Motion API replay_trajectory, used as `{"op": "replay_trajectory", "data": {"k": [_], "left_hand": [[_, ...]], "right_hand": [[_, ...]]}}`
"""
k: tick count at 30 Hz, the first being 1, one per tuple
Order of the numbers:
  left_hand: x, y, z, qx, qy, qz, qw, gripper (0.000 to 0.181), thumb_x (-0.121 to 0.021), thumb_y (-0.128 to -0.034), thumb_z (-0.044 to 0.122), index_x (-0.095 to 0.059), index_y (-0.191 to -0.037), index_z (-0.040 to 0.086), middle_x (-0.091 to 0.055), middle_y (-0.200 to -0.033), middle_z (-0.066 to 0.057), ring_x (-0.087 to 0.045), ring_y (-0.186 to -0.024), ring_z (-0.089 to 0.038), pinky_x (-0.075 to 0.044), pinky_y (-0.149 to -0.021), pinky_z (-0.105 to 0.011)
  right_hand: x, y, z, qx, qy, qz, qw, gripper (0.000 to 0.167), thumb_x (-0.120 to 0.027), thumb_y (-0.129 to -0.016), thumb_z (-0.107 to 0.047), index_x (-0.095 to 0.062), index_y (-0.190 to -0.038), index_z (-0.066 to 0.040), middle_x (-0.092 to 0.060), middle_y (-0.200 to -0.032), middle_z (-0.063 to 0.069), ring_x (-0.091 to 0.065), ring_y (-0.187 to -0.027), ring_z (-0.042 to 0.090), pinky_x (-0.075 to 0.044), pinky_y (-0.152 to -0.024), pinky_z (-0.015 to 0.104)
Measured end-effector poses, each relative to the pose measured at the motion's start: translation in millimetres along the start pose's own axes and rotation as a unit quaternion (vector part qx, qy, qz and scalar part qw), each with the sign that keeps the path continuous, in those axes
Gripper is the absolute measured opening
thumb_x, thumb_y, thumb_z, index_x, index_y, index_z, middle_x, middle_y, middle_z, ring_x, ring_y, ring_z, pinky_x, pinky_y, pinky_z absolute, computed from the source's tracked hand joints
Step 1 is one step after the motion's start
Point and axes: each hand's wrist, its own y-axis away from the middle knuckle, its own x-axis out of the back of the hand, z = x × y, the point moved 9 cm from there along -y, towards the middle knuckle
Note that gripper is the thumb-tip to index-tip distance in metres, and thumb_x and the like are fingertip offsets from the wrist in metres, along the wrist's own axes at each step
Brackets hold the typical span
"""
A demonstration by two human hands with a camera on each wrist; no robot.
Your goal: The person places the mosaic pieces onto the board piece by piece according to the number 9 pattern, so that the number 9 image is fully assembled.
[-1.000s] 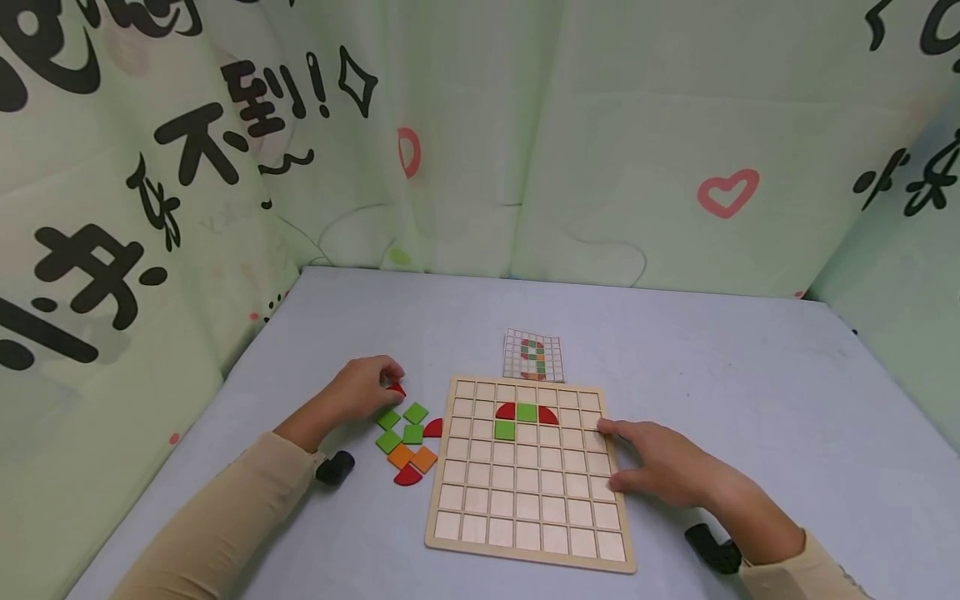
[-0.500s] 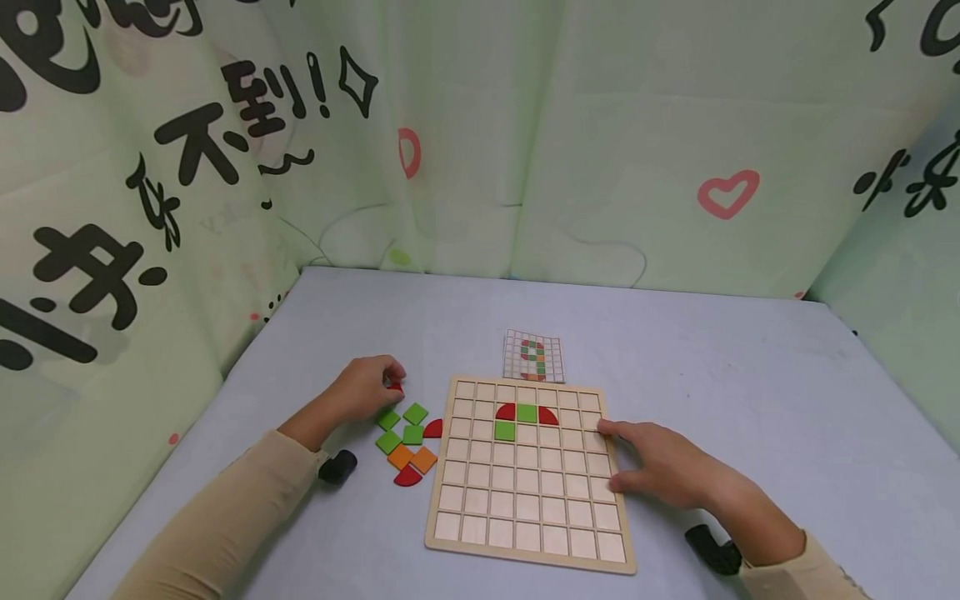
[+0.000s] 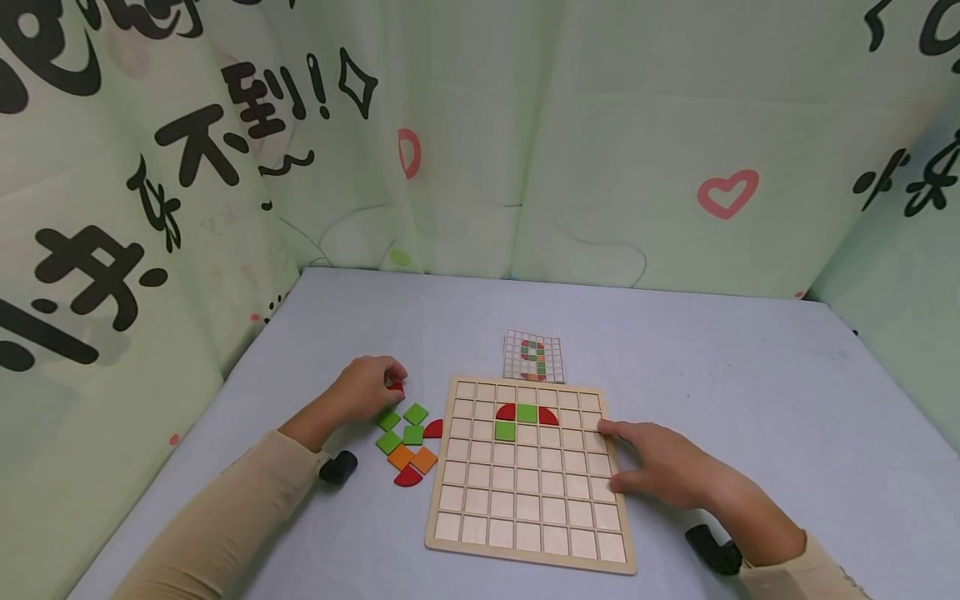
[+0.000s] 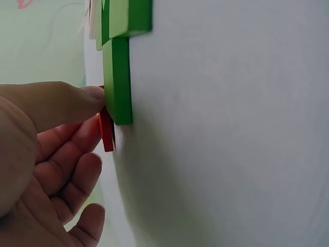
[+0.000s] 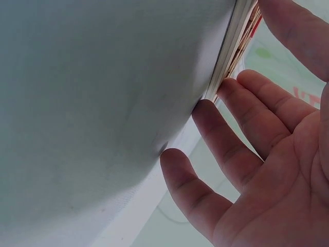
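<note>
Where my sleeves come in: beige sleeves [image 3: 232,508], with a black device [image 3: 338,468] at each wrist.
Gridded board: the wooden board [image 3: 525,500] lies flat on the white table [image 3: 712,358] in front of me, most of its cells bare.
Board's right rim: my right hand [image 3: 660,462] has its fingers spread, thumb and forefinger touching the edge.
Loose pieces: off the board's left side lie four green squares [image 3: 413,434], two orange squares [image 3: 424,460] and two rounded red tiles [image 3: 408,476], one of these right by the rim.
Filled cells: toward the far end, a red corner [image 3: 506,411], a green tile [image 3: 527,413] and another red corner; one more green sits below the left red.
Pinch: my left hand [image 3: 363,387] grips a red piece [image 3: 396,387] between thumb and fingers, beside a green square; whether it is off the table I can't tell.
Just changed: barely anything; my left hand shifted slightly, and the same four cells are filled, so I judge the layout no further along.
Pattern card: a small gridded card [image 3: 533,357] lies just beyond the board.
Backdrop: pale green curtain [image 3: 600,167], black lettering.
</note>
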Motion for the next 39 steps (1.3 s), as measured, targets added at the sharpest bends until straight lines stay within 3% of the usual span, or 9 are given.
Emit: {"op": "replay_trajectory", "data": {"k": [7,15,24,39], "left_hand": [[2.1,1.9,7.6,-0.014,0.003,0.0,0.9999,0.024,-0.075,-0.0902,0.011,-0.069,-0.112,0.005,-0.064,-0.103,-0.007,-0.055,-0.095,-0.025,-0.054,-0.083,-0.034],[3.5,5.9,30.5,-0.068,0.002,-0.021,0.9975,0.025,-0.075,-0.0896,0.012,-0.07,-0.113,0.006,-0.065,-0.104,-0.003,-0.056,-0.102,-0.024,-0.053,-0.087,-0.034],[-0.4,13.1,52.9,-0.104,-0.004,-0.043,0.9936,0.026,-0.076,-0.0896,0.012,-0.07,-0.115,0.007,-0.064,-0.1,0.001,-0.054,-0.102,-0.022,-0.052,-0.085,-0.031],[-4.0,21.4,77.3,-0.135,-0.002,-0.045,0.9898,0.022,-0.076,-0.0893,0.011,-0.071,-0.11,0.007,-0.061,-0.1,0.002,-0.054,-0.1,-0.019,-0.049,-0.085,-0.031]], "right_hand": [[0.6,1.2,-1.5,0.001,0.001,0.001,1.0,0.076,-0.082,-0.082,-0.029,-0.05,-0.144,0.0,-0.052,-0.141,0.024,-0.046,-0.131,0.046,-0.038,-0.102,0.06],[2.0,2.0,-2.4,0.008,0.002,0.002,1.0,0.075,-0.081,-0.083,-0.029,-0.049,-0.145,0.0,-0.052,-0.141,0.023,-0.046,-0.131,0.045,-0.038,-0.102,0.059],[1.4,2.3,-3.0,0.013,0.003,0.005,0.9999,0.074,-0.081,-0.083,-0.028,-0.05,-0.144,0.0,-0.053,-0.141,0.022,-0.046,-0.131,0.044,-0.038,-0.103,0.058],[-0.1,0.5,-2.3,0.0,0.008,0.001,1.0,0.076,-0.082,-0.082,-0.028,-0.05,-0.144,0.0,-0.052,-0.14,0.025,-0.047,-0.13,0.046,-0.039,-0.102,0.059]]}}
